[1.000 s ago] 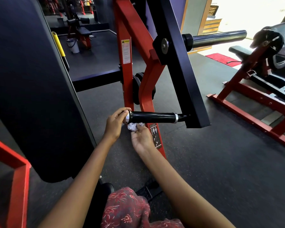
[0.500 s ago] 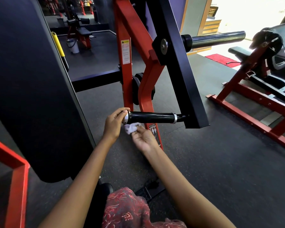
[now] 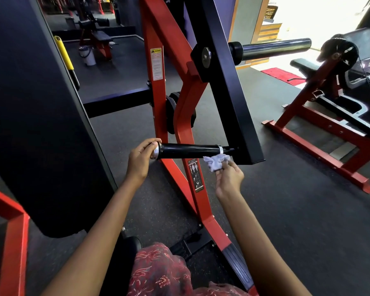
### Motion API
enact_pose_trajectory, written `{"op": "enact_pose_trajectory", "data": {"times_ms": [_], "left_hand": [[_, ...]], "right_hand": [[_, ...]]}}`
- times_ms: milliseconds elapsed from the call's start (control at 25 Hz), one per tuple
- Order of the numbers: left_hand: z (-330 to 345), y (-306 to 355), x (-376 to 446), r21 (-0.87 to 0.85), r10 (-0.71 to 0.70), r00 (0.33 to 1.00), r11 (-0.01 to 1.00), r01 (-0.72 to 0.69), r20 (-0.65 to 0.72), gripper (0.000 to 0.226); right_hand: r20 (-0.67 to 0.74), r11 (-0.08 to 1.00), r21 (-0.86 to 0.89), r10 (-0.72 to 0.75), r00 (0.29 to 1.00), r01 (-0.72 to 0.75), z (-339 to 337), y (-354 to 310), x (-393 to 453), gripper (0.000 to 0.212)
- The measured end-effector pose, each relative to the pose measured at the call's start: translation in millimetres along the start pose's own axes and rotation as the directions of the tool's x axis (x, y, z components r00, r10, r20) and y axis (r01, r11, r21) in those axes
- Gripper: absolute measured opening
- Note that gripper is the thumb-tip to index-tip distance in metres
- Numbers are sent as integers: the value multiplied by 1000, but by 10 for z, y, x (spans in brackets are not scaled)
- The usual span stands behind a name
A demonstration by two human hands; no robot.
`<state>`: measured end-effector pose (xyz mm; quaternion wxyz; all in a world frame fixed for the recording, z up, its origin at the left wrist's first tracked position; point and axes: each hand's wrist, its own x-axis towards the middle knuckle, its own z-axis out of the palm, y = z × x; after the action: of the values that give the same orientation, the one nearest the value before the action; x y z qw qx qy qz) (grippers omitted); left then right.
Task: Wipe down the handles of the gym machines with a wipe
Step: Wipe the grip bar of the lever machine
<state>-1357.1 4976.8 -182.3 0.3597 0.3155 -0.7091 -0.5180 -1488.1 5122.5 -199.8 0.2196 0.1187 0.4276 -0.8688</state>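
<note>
Gripping the handle end, left hand; right hand pinches wipe, seemingly touching; red frame behind.

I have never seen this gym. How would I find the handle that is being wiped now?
Find the red machine frame in the middle. A slanted black arm crosses it, and from the arm's lower end the handle sticks out sideways. Unlike the bare chrome bar higher up, it is short and black, with the left hand on its end cap and a white wipe under it.

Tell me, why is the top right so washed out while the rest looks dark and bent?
Head view: daylight through the doorway is blown out to white; the chrome bar catches a glare streak; the black pad sits in deep shadow; the wide-angle lens bows the straight red frame towards the edges.
</note>
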Motion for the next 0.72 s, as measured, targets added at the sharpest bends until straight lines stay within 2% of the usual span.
{"op": "enact_pose_trajectory", "data": {"times_ms": [40,80,120,160,240,280,320,400,560,600,720], "left_hand": [[2,0,0,2,-1,1000,1000,1,3,27],[2,1,1,1,-2,1000,1000,2,7,28],[-2,-3,1,0,0,1000,1000,0,10,27],[-5,-7,3,0,3,1000,1000,-3,13,27],[-9,-23,10,-3,7,1000,1000,-7,16,27],[-8,-30,12,-9,7,1000,1000,-7,16,27],[-8,-37,16,-14,7,1000,1000,-6,15,27],[-3,-59,25,-20,14,1000,1000,-14,9,26],[17,-105,31,-35,29,1000,999,-30,-9,24],[25,-112,31,-39,28,1000,999,-28,-14,24],[39,-135,28,-48,32,999,998,-34,-30,23]], "right_hand": [[21,976,-117,-182,983,183,0,34,-2,18],[82,902,-228,-358,930,368,-1,61,7,19],[182,788,-339,-480,858,514,-13,95,47,23],[322,656,-445,-519,792,610,-18,133,86,28],[561,348,-621,-429,708,702,-32,268,194,35],[600,263,-655,-389,699,708,-27,351,217,37],[612,240,-662,-376,696,711,6,432,205,38],[683,173,-607,-386,620,776,125,540,101,37],[889,-152,-409,-287,356,900,-16,346,256,43],[890,-202,-416,-289,352,887,-102,243,389,43],[789,-200,-588,-354,502,783,-246,49,582,38]]}}
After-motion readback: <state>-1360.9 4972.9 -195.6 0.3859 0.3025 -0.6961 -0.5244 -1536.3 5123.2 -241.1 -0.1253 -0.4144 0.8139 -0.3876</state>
